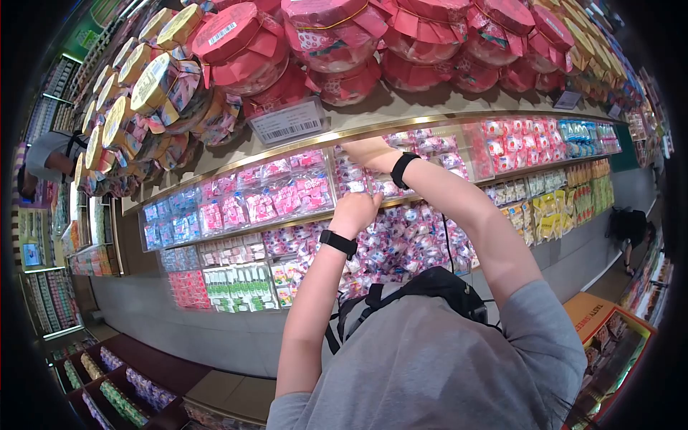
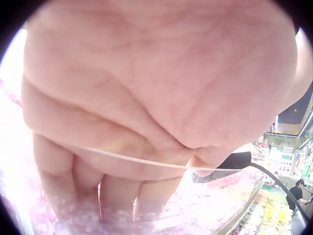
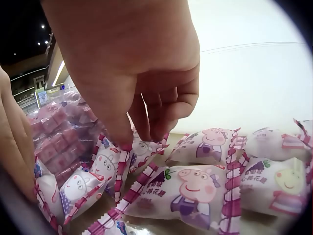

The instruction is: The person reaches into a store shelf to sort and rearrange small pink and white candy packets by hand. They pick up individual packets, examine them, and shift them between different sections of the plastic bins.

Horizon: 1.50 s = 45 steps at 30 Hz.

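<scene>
In the head view the left hand (image 1: 358,209) lies over the front edge of a shelf compartment; in the left wrist view its palm (image 2: 146,83) fills the frame, fingers extended downward beside a clear panel edge. The right wrist view shows the left hand (image 3: 13,139) beside small white packets with purple edges. Inside the compartment the right hand (image 1: 373,152) reaches down; up close, this hand (image 3: 142,83) has bent fingers and its thumb and fingertips pinch a packet (image 3: 144,149). A pig-printed packet (image 3: 193,191) lies in front of it.
Red-topped jars (image 1: 337,36) stand on the ledge above. Pink packets (image 1: 265,201) fill compartments to the left, and more packets (image 1: 416,244) lie in a bin below. A black bag (image 1: 444,294) hangs at the person's front. Another person (image 1: 631,229) is at the right.
</scene>
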Motion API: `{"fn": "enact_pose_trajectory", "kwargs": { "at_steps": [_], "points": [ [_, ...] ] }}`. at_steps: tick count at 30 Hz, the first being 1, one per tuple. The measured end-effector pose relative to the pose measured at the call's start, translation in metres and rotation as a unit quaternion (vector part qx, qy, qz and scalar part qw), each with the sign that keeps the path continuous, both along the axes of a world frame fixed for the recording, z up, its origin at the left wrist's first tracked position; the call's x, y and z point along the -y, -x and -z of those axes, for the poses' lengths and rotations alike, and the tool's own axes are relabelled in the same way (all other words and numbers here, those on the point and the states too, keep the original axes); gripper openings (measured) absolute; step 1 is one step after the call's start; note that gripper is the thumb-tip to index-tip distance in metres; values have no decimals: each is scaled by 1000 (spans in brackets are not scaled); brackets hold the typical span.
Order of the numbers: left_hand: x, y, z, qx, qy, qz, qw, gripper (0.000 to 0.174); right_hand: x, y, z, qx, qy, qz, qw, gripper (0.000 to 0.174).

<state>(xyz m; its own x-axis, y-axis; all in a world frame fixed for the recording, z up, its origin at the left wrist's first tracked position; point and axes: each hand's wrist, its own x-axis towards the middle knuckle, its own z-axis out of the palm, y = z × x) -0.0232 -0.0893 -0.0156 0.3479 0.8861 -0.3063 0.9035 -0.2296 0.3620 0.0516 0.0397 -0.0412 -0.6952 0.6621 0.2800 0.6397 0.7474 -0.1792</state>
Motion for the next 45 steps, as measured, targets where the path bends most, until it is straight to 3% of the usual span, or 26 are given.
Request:
{"fn": "enact_pose_trajectory", "kwargs": {
  "at_steps": [2, 4, 6, 7, 10, 12, 15, 17, 22, 24, 26, 30, 32, 33, 34, 35, 37, 39, 40, 41, 44, 45],
  "points": [
    [1, 0, 3, 1, -9, -4, 1000, 47, 2, -3, -10, 153, 233, 7, 960, 22],
    [1, 0, 1, 1, -16, -9, 1000, 47, 2, -4, -9, 144, 230, 8, 962, 20],
    [-1, 1, -1, -32, 8, 29, 999, 30, 1, -2, -7, 137, 227, 6, 964, 18],
    [-1, 2, -1, -32, 9, 27, 999, 30, 1, -1, -6, 149, 224, 6, 963, 18],
    [-2, 1, 0, -31, 18, 35, 999, 31, -4, 0, -4, 175, 240, -3, 955, 20],
    [-1, 1, 1, 10, 5, -7, 1000, 50, -4, 1, -6, 186, 261, -10, 947, 23],
    [-2, 0, 3, 14, 21, -23, 999, 50, -3, 0, -8, 185, 277, -10, 943, 25],
    [-2, 1, 7, 17, 18, -23, 999, 50, -1, -1, -1, 101, 212, -4, 972, 26],
    [-2, 0, 7, -1, -6, 2, 1000, 50, -2, -1, -3, 47, 129, -10, 990, 31],
    [-1, -1, 6, -18, 5, -28, 999, 48, 0, -1, -4, 35, 108, -12, 994, 31],
    [0, -2, 7, -22, 8, -24, 999, 46, 8, -4, -21, 27, 182, 40, 982, 29],
    [-2, 0, 3, -22, -7, 12, 1000, 41, 0, -10, -23, 22, 201, 49, 978, 23],
    [0, 2, 7, -19, -26, -4, 999, 37, -3, -17, -31, 142, 372, 14, 917, 23],
    [2, 4, 10, -15, -45, -21, 999, 34, -2, -20, -29, 140, 375, 19, 916, 23],
    [4, 4, -27, 16, -46, 8, 999, 29, 0, -23, -25, 131, 346, -4, 929, 22],
    [7, 7, -10, 47, -45, -58, 996, 22, 0, -27, -23, 123, 315, -26, 941, 21],
    [16, 16, -22, 64, -89, -91, 990, 15, 3, -35, -10, 86, 345, -19, 934, 20],
    [20, 22, -43, 58, -144, -109, 982, 19, 3, -38, -3, 107, 383, -163, 903, 21],
    [20, 26, -47, 50, -168, -113, 978, 20, 8, -45, -6, 68, 313, -223, 921, 22],
    [18, 30, -47, 50, -166, -108, 979, 20, 14, -44, -8, 65, 315, -218, 921, 22],
    [14, 33, -45, 13, -182, -90, 979, 19, 28, -32, -24, 218, 388, -75, 892, 27],
    [12, 32, -45, 12, -183, -89, 979, 19, 28, -30, -26, 216, 388, -76, 893, 27]
  ]
}}
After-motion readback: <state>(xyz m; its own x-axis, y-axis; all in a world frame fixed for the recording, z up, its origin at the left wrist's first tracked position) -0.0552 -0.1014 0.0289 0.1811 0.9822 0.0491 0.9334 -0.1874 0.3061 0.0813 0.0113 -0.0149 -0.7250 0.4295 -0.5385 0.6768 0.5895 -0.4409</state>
